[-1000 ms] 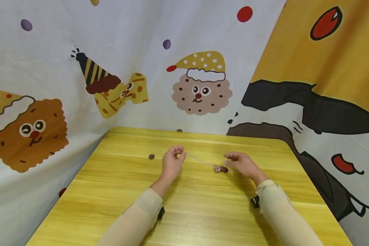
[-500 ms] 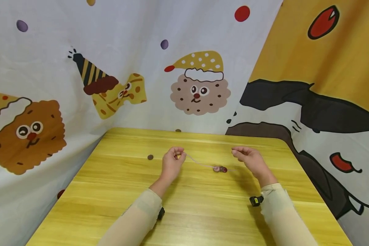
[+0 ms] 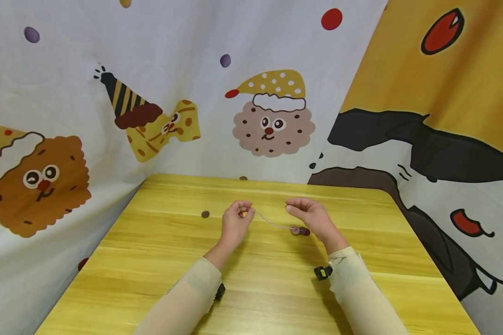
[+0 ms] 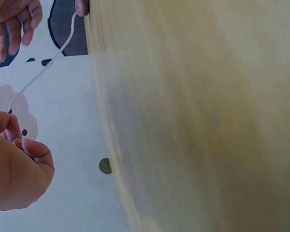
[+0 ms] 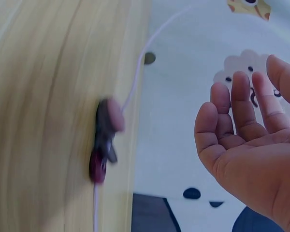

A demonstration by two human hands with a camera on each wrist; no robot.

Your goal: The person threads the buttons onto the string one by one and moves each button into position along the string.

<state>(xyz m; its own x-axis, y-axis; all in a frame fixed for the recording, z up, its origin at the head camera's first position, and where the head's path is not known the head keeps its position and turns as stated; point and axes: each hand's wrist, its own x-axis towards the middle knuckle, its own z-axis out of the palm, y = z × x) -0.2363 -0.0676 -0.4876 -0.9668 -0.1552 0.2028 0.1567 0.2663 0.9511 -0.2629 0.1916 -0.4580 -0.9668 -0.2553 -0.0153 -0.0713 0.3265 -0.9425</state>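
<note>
My left hand (image 3: pixel 234 221) pinches one end of a thin pale pink string (image 3: pixel 272 224) between thumb and fingertips, raised over the table. The string sags to the right, down to a small cluster of threaded button-like discs (image 3: pixel 300 231), pinkish, dark brown and dark red, on the wood. In the right wrist view, the discs (image 5: pixel 105 137) sit bunched together, and a tail of string runs out beyond the dark red one. My right hand (image 3: pixel 312 216) hovers just above and behind the cluster, its fingers loosely bent and holding nothing. Its palm (image 5: pixel 251 159) shows bare in the right wrist view.
A loose dark brown disc (image 3: pixel 205 214) lies on the yellow wood-grain table (image 3: pixel 255 288), left of my left hand. Behind the table hangs a white curtain (image 3: pixel 209 158) with cartoon prints. Small black devices (image 3: pixel 322 273) are worn at both wrists.
My right hand first moved right, away from the cluster, then swung back left above it. The string went from nearly straight to sagging. My left hand has barely moved.
</note>
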